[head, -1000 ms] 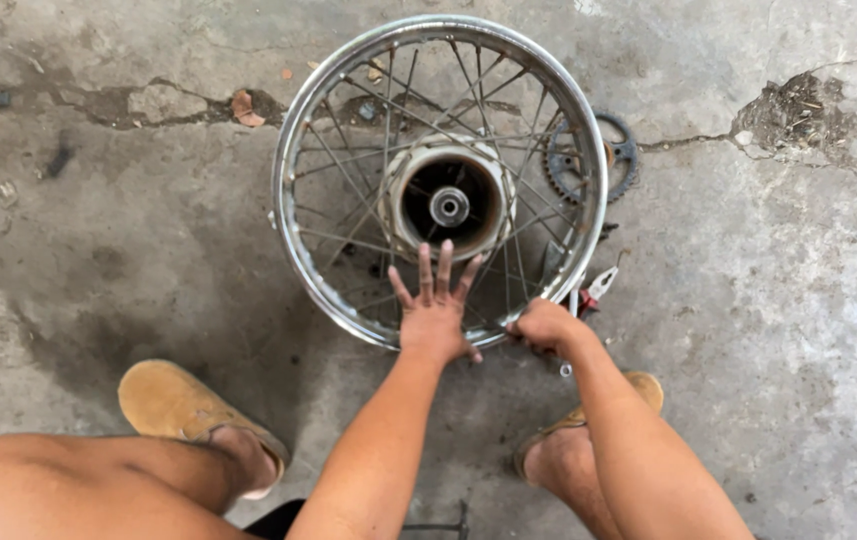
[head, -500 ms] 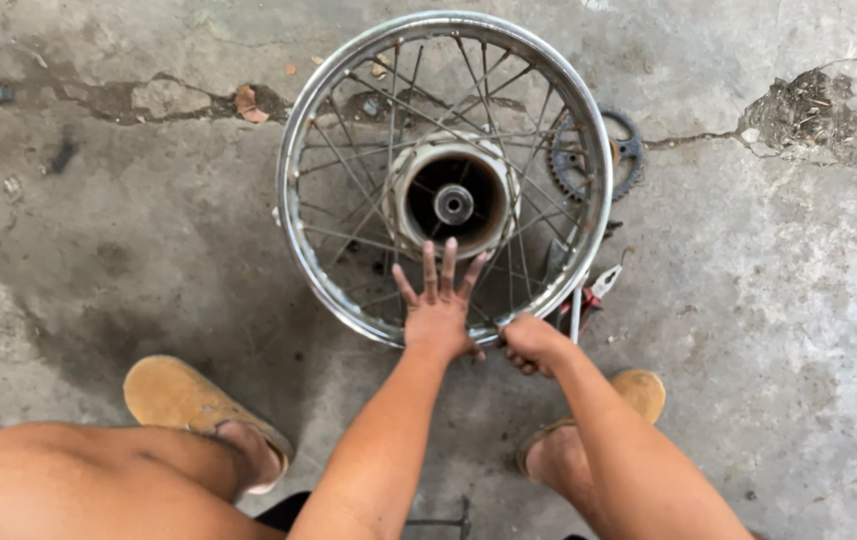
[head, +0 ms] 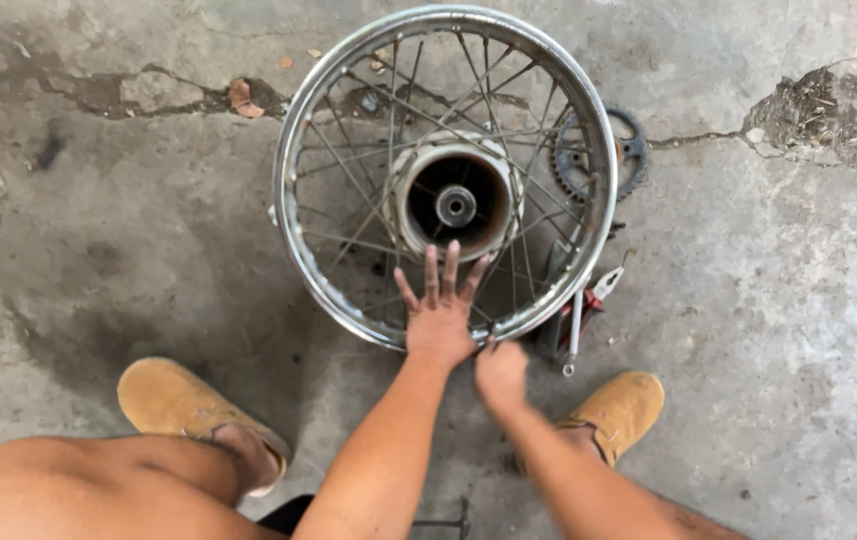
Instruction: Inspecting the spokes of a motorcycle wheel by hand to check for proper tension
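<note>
A chrome spoked wheel rim (head: 293,150) with a drum hub (head: 455,205) lies flat on the concrete floor. My left hand (head: 438,315) rests palm down on the near spokes, fingers spread and pointing toward the hub; it holds nothing. My right hand (head: 500,375) is just outside the near edge of the rim, beside my left wrist. Its fingers are curled and blurred, and a fingertip reaches up to the rim. Whether anything is in it is not visible.
A toothed sprocket (head: 628,150) lies under the rim's far right side. Red-handled pliers (head: 600,290) and a slim metal tool (head: 573,335) lie by the rim's right edge. My tan shoes (head: 173,400) (head: 623,405) flank the arms. Cracks (head: 808,110) run across the concrete.
My right hand has slid left along the rim's near edge and pulled back toward me, ending beside my left wrist. My left hand has stayed spread on the spokes.
</note>
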